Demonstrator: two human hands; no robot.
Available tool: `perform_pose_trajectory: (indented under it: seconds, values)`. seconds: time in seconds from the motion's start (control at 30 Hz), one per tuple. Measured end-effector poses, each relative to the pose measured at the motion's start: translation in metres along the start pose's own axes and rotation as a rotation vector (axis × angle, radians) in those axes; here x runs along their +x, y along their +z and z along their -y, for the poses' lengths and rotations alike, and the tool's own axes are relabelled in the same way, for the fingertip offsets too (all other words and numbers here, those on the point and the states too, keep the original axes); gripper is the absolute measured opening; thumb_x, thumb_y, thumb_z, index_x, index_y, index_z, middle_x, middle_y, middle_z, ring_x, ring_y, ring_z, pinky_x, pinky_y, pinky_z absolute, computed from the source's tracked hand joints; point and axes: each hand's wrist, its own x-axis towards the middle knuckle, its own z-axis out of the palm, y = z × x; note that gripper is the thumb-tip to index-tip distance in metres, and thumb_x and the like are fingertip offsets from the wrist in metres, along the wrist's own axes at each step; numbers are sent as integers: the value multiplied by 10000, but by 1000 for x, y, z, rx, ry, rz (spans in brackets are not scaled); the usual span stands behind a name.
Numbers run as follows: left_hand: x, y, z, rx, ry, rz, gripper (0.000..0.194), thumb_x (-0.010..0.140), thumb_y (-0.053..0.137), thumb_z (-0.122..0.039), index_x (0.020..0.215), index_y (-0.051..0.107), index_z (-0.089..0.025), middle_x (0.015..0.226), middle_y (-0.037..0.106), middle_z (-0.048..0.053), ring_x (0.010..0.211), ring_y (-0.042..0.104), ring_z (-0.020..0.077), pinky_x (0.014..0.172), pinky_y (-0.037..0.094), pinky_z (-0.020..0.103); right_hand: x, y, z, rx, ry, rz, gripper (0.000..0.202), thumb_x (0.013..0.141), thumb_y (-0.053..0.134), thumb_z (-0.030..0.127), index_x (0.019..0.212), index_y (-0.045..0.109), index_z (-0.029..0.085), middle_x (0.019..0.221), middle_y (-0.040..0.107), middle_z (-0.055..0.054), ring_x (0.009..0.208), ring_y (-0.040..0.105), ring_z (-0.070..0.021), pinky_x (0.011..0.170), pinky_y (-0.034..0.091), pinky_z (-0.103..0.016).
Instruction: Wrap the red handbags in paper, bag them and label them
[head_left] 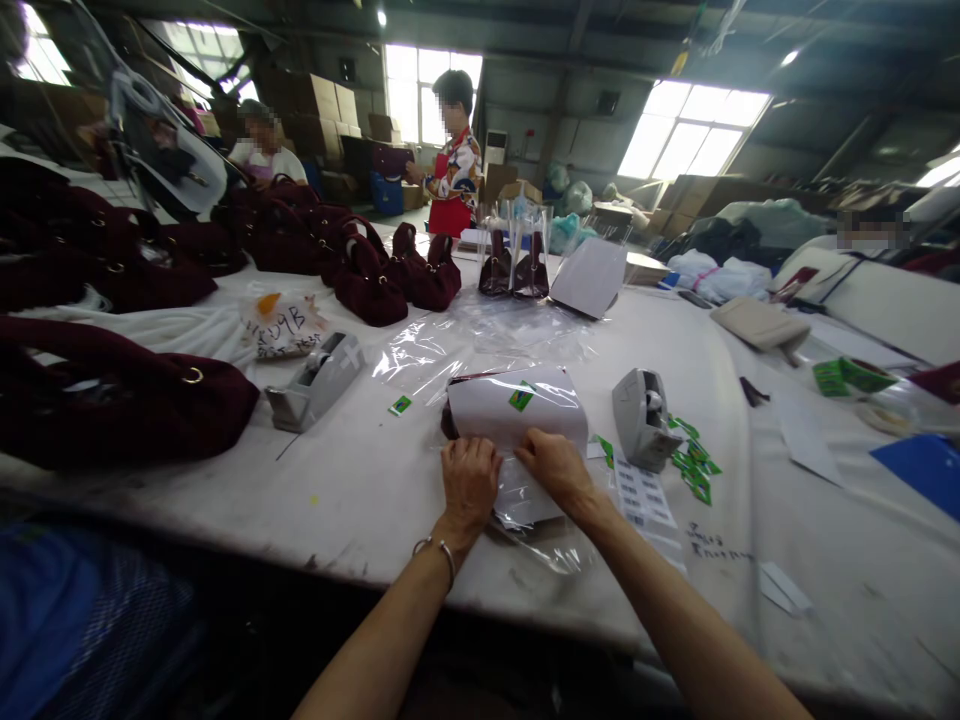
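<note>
In front of me on the table lies a clear plastic bag [551,540] around a white sheet [517,400], with a dark edge showing at its left. A small green packet [523,396] rests on the sheet. My left hand [470,478] is closed on the bag at its left side, fingers curled down. Beside it, my right hand [556,466] also has its fingers bent and closed on the bag. What lies beneath the fingers is hidden. A grey tape dispenser [641,418] and a sheet of barcode labels [643,495] are right of my right hand.
Burgundy handbags [120,395] crowd the left side. Another tape dispenser [319,380] stands left of the bag. Several green packets [696,462] lie at right. Bagged handbags [514,265] stand behind. Two people [454,160] are across the table.
</note>
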Motion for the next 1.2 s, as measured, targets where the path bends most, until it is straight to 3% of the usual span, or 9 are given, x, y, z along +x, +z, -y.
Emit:
perform_pose_trajectory:
  seconds: [0.27,0.43,0.53,0.7,0.83,0.93,1.03,1.13,1.2]
  values:
    - [0,1,1,14,-5,13,110,883,692,-249,871,594,-200,860,655,45,891,552,269,883,364,453,1,-12,6,-284,95,26,276,928,621,455,943,691,188,881,753,-146,828,728,-295,683,467,-334]
    - [0,0,0,9,-13,22,105,878,695,-235,874,596,-202,862,657,42,899,557,270,891,365,452,-5,-25,-7,-274,213,-53,290,905,644,490,968,654,208,894,757,-104,823,725,-276,663,450,-316]
    - [0,0,0,4,-10,23,103,884,691,-242,872,596,-203,858,658,38,894,558,265,898,361,449,-10,-20,-2,-230,221,-78,380,859,656,599,899,646,221,845,751,-84,810,720,-268,642,424,-302]
    - [0,-1,1,8,-30,15,118,873,709,-255,874,600,-210,852,661,26,902,563,261,903,356,436,-12,-7,-2,-224,148,-84,284,877,681,496,911,645,216,818,745,-80,754,708,-248,604,375,-287]
    - [0,-1,2,-20,-37,15,125,867,720,-260,864,603,-218,837,663,12,883,572,243,899,356,414,-17,-14,-46,-16,248,-431,330,879,643,539,966,623,221,814,712,-45,731,671,-227,616,390,-290]
    - [1,-2,2,-56,-71,-2,117,864,721,-246,843,609,-222,824,671,2,878,579,236,903,348,405,-22,-23,-91,142,234,-700,492,872,577,614,1084,611,171,975,696,-111,799,654,-244,697,459,-340]
    - [2,-3,2,-102,-93,-3,113,874,703,-234,811,611,-223,802,674,-5,868,585,229,897,342,398,-25,-35,-135,115,243,-863,544,869,552,591,1143,624,127,1089,668,-182,974,624,-312,851,472,-440]
    - [3,-4,1,-119,-100,0,110,885,684,-233,798,617,-222,800,680,-2,868,587,231,891,339,398,-24,-47,-175,85,424,-912,554,799,634,509,1179,636,105,1184,640,-218,1139,551,-376,960,420,-521]
    - [3,-4,0,-110,-104,-6,113,889,677,-237,793,621,-220,802,683,0,866,586,233,885,339,399,-21,-51,-195,305,593,-768,545,706,718,476,1105,672,107,1121,670,-200,1103,573,-368,935,442,-492]
